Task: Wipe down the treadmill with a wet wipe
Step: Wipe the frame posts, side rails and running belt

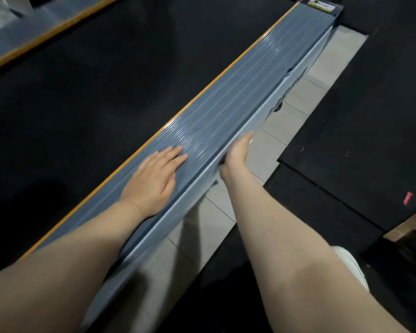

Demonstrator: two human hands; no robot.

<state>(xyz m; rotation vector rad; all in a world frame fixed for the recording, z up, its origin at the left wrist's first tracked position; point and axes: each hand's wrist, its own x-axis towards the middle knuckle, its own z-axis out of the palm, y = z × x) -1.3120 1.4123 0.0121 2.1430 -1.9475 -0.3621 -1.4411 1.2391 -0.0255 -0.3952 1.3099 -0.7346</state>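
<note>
The left hand [151,179] lies flat, fingers straight, on the treadmill's ribbed side rail [226,102]; the right hand [237,153] presses the rail's outer face (its grip cannot be told).

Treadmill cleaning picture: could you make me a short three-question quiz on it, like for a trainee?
1. True or false: the left hand lies flat on the ribbed side rail.
2. Where is the right hand? A) on the black belt B) against the rail's outer side panel C) on the floor tiles
3. Can a wet wipe be clearly seen?

Key: 1 true. 2 B. 3 No; only a pale bit shows at the right fingers, too blurred to tell.
</note>
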